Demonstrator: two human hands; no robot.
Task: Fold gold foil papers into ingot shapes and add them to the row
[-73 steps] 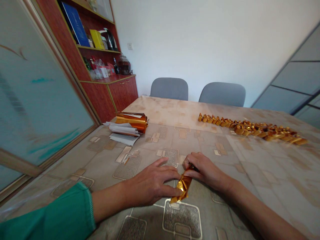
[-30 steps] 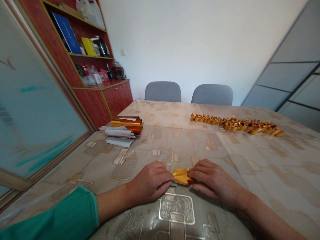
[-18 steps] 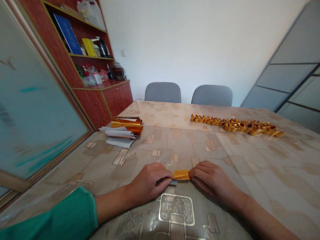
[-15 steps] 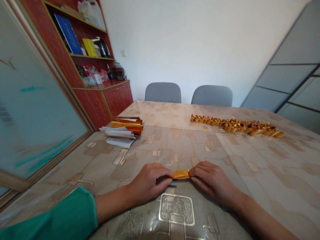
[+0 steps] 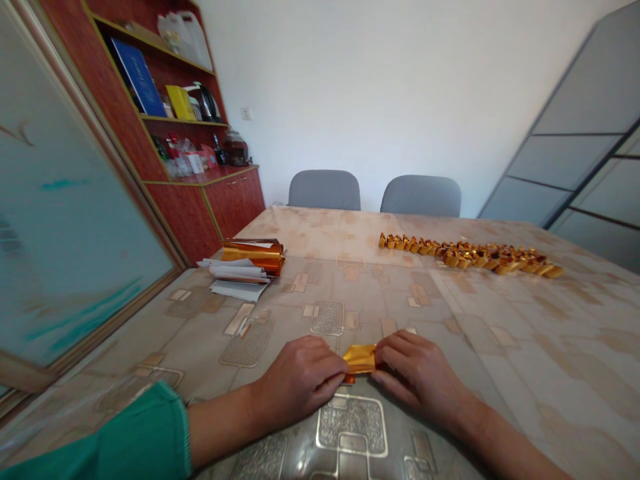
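Note:
A small folded piece of gold foil paper lies between my hands, just above the patterned tablecloth. Its left end is pinched between the thumb and fingers of my left hand. My right hand grips the opposite end, with the fingertips over its edge. A bit of orange-gold foil shows under the paper beside my left fingertips. Farther off at the right, several folded gold foil pieces stand in rows, nested against one another.
At the back left lie a roll of gold foil sheets and a stack of white papers. Two grey chairs stand behind the table's far edge. A red shelf cabinet is at the left, next to a glass door.
The gold foil paper has tipped and its upper face now looks wider, with an orange edge showing below. Both hands stay on its ends; the whole view has shifted slightly.

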